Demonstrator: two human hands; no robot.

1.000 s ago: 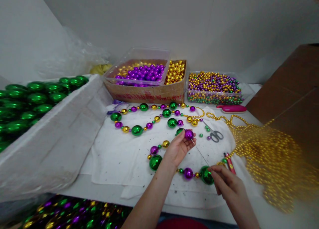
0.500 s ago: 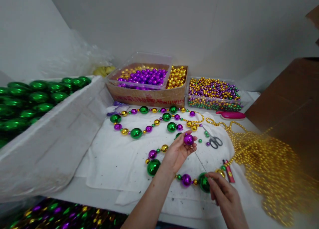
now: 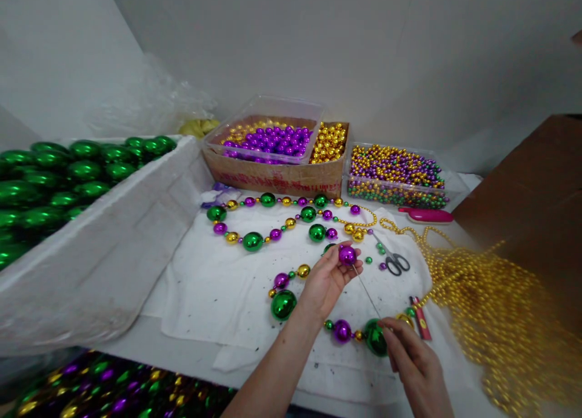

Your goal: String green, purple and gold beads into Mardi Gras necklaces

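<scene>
My left hand point(image 3: 328, 278) is closed on a shiny purple bead point(image 3: 347, 255), held at the fingertips. A long thin needle point(image 3: 366, 289) runs from this bead down to my right hand point(image 3: 411, 351), which pinches its other end between thumb and fingers. Whether it is stiff wire or taut thread is hard to tell. Just beside my right fingertips sits a large green bead point(image 3: 375, 338), part of a strand with a purple bead point(image 3: 342, 331). The strand curves behind my left forearm to another large green bead point(image 3: 284, 305); the forearm hides some of it.
A finished-looking bead strand point(image 3: 253, 242) lies on the white cloth point(image 3: 204, 303). Scissors point(image 3: 396, 264), a red lighter point(image 3: 421, 318) and a heap of gold bead chain point(image 3: 509, 309) lie rightward. Behind are a cardboard box point(image 3: 273, 176) and bead tub point(image 3: 395, 190); a foam box point(image 3: 150, 224) stands left.
The whole view has shifted slightly, with the scene sitting a little further right. Both hands keep the same hold on the purple bead and the needle.
</scene>
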